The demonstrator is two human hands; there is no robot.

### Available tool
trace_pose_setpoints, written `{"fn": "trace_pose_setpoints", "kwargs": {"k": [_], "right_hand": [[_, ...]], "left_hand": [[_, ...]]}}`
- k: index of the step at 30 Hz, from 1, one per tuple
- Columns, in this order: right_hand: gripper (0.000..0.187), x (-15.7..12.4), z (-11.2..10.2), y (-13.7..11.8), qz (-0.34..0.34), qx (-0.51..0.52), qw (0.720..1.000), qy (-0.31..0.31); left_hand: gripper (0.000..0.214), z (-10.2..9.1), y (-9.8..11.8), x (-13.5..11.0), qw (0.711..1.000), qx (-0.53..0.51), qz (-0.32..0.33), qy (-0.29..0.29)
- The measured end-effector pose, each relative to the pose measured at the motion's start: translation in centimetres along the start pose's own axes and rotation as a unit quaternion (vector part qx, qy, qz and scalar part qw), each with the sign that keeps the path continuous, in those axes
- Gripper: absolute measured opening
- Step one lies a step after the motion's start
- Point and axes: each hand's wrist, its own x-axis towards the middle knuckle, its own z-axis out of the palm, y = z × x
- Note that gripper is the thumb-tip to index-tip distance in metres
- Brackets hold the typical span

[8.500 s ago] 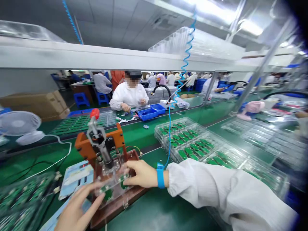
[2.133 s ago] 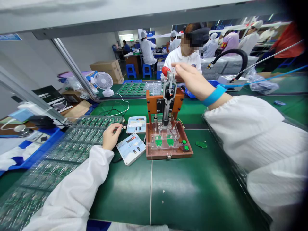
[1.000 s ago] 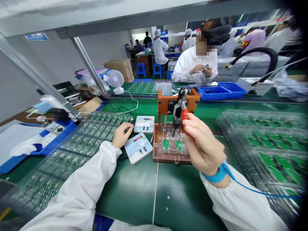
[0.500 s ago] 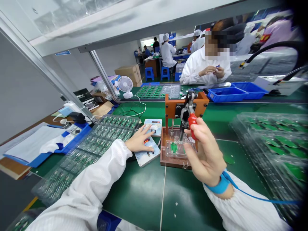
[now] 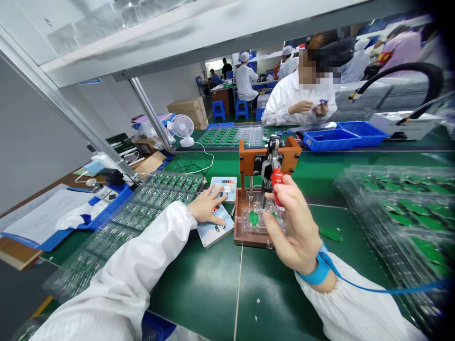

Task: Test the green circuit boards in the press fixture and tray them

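My left hand [image 5: 203, 206] lies with fingers spread over a white box with a red digital display [image 5: 217, 231]. Its fingertips reach toward a second display box [image 5: 230, 183] behind. In front of me stands a toggle-clamp test fixture [image 5: 245, 161] with an orange frame and a brown base. My right hand [image 5: 298, 232] has its fingers curled on the red lever handle [image 5: 276, 177], which points down; the thumb stands apart from it. Under the clamp, a clear plate [image 5: 245, 226] sits over a green circuit board [image 5: 253, 218]. My right hand hides part of the fixture's right side.
Trays of circuit boards [image 5: 142, 203] lie at left, and stacked clear trays with green boards [image 5: 401, 208] at right. A loose green board [image 5: 330, 234] rests beside my right wrist. Behind are a white fan [image 5: 183, 128], blue bins [image 5: 330, 139] and a co-worker [image 5: 284, 102].
The view has shifted slightly. Both hands keep their places, the right at the lever handle and the left over the display boxes. Displayed digits differ. The co-worker's hands have moved apart.
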Motion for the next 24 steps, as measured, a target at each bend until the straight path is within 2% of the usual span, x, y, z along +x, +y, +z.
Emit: {"fn": "trace_pose_setpoints", "kwargs": {"k": [6,12,24], "right_hand": [[0.079,0.5,-0.2,-0.2,-0.013,-0.014,1.0,-0.014],[0.08,0.3,-0.2,-0.1,-0.012,-0.006,1.0,-0.007],[0.079,0.3,-0.2,-0.2,-0.009,-0.02,1.0,-0.01]], "left_hand": [[0.119,0.0,-1.1,-0.6,0.999,-0.043,0.005,0.025],[0.124,0.1,-1.8,-1.3,0.999,-0.034,0.002,-0.024],[0.125,0.0,-1.9,-1.2,0.999,-0.028,0.004,-0.025]]}}
